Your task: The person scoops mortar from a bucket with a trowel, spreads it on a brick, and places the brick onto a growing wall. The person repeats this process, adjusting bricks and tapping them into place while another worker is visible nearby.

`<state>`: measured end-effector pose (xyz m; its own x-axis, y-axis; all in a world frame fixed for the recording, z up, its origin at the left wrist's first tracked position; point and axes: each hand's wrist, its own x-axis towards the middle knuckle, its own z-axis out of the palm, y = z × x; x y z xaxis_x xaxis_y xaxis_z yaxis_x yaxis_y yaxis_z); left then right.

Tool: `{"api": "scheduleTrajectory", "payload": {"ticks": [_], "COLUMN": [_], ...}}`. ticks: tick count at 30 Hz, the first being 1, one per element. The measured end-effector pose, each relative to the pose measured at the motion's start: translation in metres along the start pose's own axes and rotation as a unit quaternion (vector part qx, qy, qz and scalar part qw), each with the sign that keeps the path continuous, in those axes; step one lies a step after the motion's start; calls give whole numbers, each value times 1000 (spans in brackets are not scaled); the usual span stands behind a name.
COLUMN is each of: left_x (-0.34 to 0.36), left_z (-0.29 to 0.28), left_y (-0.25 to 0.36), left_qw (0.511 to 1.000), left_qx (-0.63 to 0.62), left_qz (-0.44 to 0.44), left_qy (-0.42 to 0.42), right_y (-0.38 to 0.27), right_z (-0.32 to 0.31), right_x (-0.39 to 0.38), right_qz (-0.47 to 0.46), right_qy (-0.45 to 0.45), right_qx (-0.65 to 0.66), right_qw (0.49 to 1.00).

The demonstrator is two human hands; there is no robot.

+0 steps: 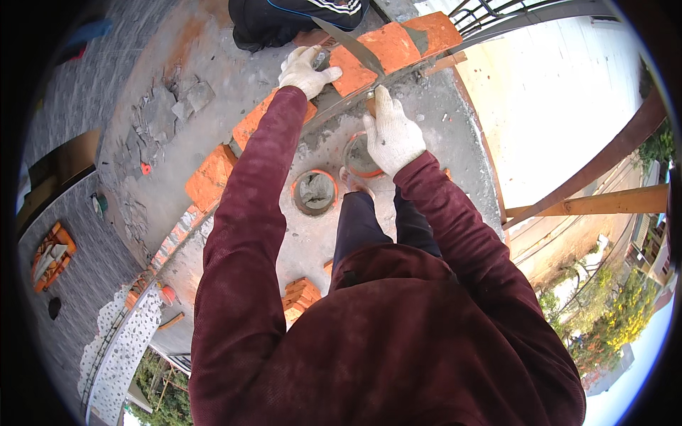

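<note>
My left hand (pixel 305 73), in a white knit glove, has its fingers spread at the near end of an orange brick (pixel 353 71) on a low brick row. Its thumb lies against that brick. My right hand (pixel 393 133), gloved the same way, is closed around the wooden handle of a trowel (pixel 361 53). The trowel's long grey blade lies across the row, over the bricks. Farther along, grey mortar (pixel 418 39) shows between two bricks. Below my left forearm the row continues with another brick (pixel 211 177), and the forearm hides part of it.
A crouching person in dark clothes (pixel 291 21) is just beyond the row. Two round mortar buckets (pixel 315 192) stand by my feet. Broken slabs (pixel 170 106) lie at left, stacked bricks (pixel 301 294) near my left side. A metal railing (pixel 497 18) borders the far right.
</note>
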<state>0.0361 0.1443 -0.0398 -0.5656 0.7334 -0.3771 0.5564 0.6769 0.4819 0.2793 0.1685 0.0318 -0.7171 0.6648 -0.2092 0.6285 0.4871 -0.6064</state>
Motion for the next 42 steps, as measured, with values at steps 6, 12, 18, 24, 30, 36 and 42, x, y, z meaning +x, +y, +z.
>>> {"api": "scheduleTrajectory", "payload": {"ticks": [6,12,18,24,30,36,42], "left_x": [14,15,1,-5,1,1,2], "left_z": [-3,-2,7,-2,9,13,13], "left_y": [6,9,9,21,11,5,3], "left_qw": [996,996,998,999,997,995,995], "left_qx": [-7,-40,0,20,54,87,87], "left_qz": [-83,-77,-38,-45,-49,-34,1], "left_qy": [-30,-28,45,15,26,23,41], "right_y": [-17,-4,1,-1,-2,3,17], "right_z": [-2,-6,-11,-23,-25,-21,-16], "right_x": [7,26,19,31,37,33,30], "right_qz": [25,54,19,48,39,33,22], "right_qy": [-41,-66,6,-36,-43,-52,-71], "right_qx": [-31,-14,7,6,10,16,5], "right_qw": [998,996,1000,998,998,998,997]}}
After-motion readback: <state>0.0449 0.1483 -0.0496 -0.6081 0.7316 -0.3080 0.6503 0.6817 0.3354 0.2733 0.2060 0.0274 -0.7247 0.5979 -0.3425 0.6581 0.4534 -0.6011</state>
